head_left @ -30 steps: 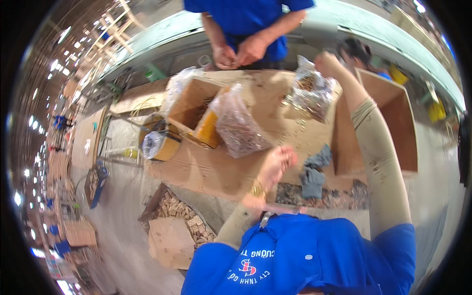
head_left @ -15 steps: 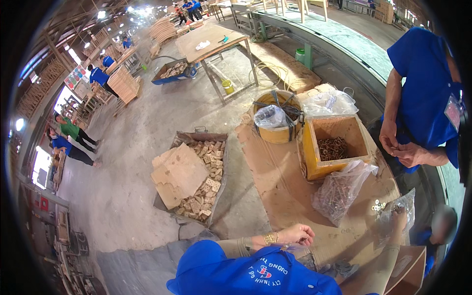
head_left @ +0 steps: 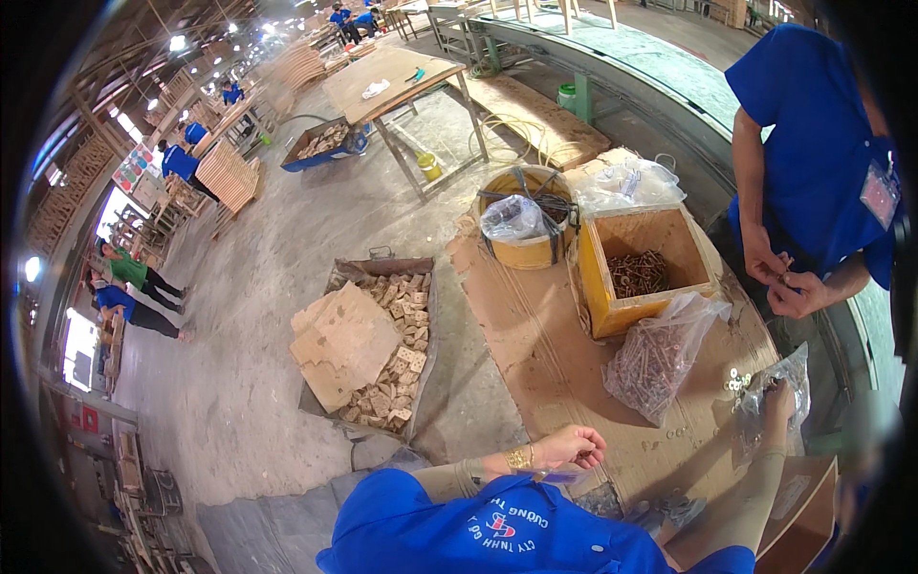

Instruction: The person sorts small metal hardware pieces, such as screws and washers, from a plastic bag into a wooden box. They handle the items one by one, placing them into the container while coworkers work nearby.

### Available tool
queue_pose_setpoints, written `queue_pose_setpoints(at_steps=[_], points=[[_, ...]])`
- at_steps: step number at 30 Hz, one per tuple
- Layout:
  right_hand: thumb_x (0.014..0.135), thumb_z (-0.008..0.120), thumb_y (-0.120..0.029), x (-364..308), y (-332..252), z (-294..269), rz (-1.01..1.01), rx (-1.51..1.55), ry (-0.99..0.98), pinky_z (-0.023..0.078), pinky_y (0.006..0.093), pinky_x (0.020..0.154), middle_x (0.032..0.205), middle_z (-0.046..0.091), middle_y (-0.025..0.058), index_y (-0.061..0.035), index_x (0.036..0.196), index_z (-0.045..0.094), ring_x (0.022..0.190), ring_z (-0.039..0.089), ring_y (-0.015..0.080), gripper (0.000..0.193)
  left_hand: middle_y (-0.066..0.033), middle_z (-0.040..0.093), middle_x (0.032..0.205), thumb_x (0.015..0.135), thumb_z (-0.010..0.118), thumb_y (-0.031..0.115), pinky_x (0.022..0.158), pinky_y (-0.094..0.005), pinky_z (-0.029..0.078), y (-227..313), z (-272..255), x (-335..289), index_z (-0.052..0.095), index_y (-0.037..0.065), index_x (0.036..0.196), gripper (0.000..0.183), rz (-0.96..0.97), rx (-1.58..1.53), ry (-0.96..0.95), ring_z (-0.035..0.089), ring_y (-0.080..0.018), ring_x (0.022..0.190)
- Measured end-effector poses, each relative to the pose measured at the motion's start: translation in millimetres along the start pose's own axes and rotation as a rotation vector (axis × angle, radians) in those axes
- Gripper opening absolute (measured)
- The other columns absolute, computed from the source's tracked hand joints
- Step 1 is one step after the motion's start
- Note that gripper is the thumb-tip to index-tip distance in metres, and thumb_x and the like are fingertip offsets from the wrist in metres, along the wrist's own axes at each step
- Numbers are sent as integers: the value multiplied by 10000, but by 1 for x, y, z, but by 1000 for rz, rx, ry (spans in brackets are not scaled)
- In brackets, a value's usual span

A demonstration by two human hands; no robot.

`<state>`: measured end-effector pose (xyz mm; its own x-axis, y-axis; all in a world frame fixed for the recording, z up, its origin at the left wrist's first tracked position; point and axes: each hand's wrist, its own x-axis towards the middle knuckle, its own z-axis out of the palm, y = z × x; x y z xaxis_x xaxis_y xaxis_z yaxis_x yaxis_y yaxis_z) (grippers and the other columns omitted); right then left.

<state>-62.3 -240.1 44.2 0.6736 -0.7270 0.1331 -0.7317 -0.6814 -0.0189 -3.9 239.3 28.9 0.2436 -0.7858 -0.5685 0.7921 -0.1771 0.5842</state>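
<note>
My left hand [head_left: 571, 447], with a gold bracelet at its wrist, is closed in front of my chest. Its fingers curl round something small that I cannot make out, and a piece of clear plastic [head_left: 564, 473] shows just below it. At the right, my right hand [head_left: 778, 402] reaches into a clear plastic bag [head_left: 749, 421] on the cardboard [head_left: 535, 368]; plastic and the hand itself hide the fingertips. Between my hands and the yellow wooden box [head_left: 601, 287] stands a clear bag of screws [head_left: 653, 368]. Loose brown screws [head_left: 639, 275] lie inside the box.
Left of the cardboard, a metal bin [head_left: 427, 349] holds small wooden blocks under plywood sheets [head_left: 346, 333]. A yellow bucket [head_left: 524, 251] stands behind. Across at the right, a co-worker [head_left: 813, 124] in blue handles small pieces. An open carton [head_left: 801, 512] sits by my right forearm.
The whole view has shifted slightly. My left fingers have drawn a little closer together. My right hand stays in the bag. The co-worker's hands have moved slightly, with small pieces now showing between them.
</note>
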Motion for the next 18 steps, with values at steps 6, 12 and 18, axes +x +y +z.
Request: queue_pose_setpoints(at_steps=[6,12,18], points=[[723,491,-124,0,13,1,36,264,96,442,426,634,737,594,191,4,796,569,727,580,346,166,-48,595,836,870,410,83,643,-222,472,-3,-1,-2,527,30,968,162,19,-66,-13,566,-98,702],[743,461,-132,-31,61,-10,461,1364,107,378,253,376,544,471,19,-74,704,497,442,462,125,79,-57,595,835,864,438,88,639,-226,478,-2,8,8,528,29,971,152,6,-136,-142,573,-107,704],[716,530,-90,-111,34,-42,460,2082,279,332,182,359,630,464,-17,-96,872,502,439,409,82,159,-43,595,761,855,479,103,575,-218,474,28,62,33,543,32,955,139,-66,-1,-282,572,-100,656]])
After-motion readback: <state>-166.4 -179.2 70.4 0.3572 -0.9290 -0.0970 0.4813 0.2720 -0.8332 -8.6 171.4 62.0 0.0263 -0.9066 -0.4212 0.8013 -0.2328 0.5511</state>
